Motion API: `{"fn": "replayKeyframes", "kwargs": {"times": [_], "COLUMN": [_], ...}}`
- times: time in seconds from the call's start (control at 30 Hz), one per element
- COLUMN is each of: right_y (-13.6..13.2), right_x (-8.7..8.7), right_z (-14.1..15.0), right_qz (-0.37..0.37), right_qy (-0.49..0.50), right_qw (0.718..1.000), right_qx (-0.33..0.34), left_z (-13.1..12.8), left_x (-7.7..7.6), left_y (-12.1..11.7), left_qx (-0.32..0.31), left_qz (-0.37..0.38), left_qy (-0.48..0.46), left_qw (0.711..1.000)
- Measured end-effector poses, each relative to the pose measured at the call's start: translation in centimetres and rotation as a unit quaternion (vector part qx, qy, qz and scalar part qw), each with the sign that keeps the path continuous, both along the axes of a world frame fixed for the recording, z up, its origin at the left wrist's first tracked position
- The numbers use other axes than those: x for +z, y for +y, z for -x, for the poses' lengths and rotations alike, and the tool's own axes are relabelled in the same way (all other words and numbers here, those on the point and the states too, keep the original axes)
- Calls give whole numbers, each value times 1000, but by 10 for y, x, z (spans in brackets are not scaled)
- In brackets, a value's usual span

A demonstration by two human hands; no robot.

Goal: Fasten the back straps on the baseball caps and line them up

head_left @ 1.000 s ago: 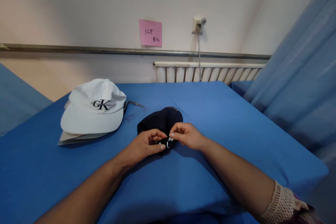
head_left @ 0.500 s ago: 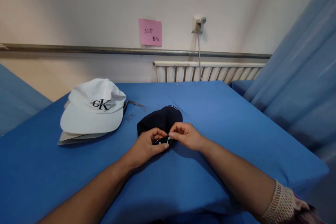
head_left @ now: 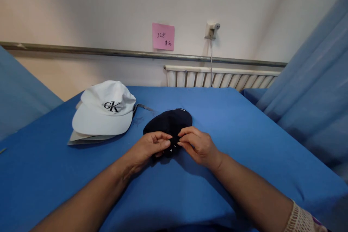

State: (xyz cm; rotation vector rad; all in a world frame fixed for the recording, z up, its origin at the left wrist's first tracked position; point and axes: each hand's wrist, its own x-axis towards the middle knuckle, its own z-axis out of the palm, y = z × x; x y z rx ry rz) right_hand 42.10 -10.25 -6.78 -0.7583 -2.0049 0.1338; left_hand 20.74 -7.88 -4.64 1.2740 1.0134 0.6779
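Note:
A dark navy or black cap (head_left: pixel 168 120) lies in the middle of the blue-covered surface, its brim pointing to the far right. My left hand (head_left: pixel 152 145) pinches the near edge of the cap, at its strap end, between thumb and fingers. Opposite it, my right hand (head_left: pixel 197 144) has thumb and fingertips closed on the same strap area, close to the left fingertips. Small white bits show on the dark strap between the hands; their kind I cannot make out. To the left sits a white cap (head_left: pixel 104 110) with black letters, stacked on other pale caps.
Blue cloth (head_left: pixel 244 159) covers the surface. A grey strap (head_left: pixel 144 107) sticks out from the cap stack. Behind are a metal rail (head_left: pixel 122 53), a radiator (head_left: pixel 201 78), a pink note (head_left: pixel 163 37) and a plugged socket (head_left: pixel 211 30). A blue curtain (head_left: pixel 312 54) hangs at the right.
The whole view has shifted slightly, moving things rightward. My fingers have changed their hold on the cap's strap, which now looks folded or turned, and the right fingers have spread along it.

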Motion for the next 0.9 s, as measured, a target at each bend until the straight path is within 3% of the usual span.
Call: {"fn": "replayKeyframes", "kwargs": {"times": [0.23, 0.33, 0.43, 0.53, 0.6, 0.7, 0.77, 0.9], "right_y": [-6, -8, -9, -6, -3, 2, 6, 12], "right_x": [0, 2, 5, 4, 2, -3, -5, -6], "right_z": [-1, -1, -1, 0, 1, 3, 2, -1], "right_qz": [-144, -142, -57, 73, 196, 367, 425, 468], "right_qy": [-90, -87, 12, 95, 120, 120, 122, 157], "right_qw": [984, 985, 998, 993, 973, 920, 891, 859], "right_qx": [-54, -37, -21, -7, 15, 71, 100, 137], "left_z": [0, 6, 12, 10, 6, 0, -1, 3], "left_x": [11, 18, 24, 25, 22, 17, 15, 14], "left_y": [1, 3, 3, -1, -4, -4, -3, 1], "left_qx": [58, 103, 110, 76, 51, 31, 24, 15], "left_qz": [-11, -22, -40, -45, -45, -49, -53, -76], "left_qy": [-26, -44, -34, -10, 2, 12, 18, 47], "left_qw": [998, 994, 992, 996, 998, 998, 998, 996]}}
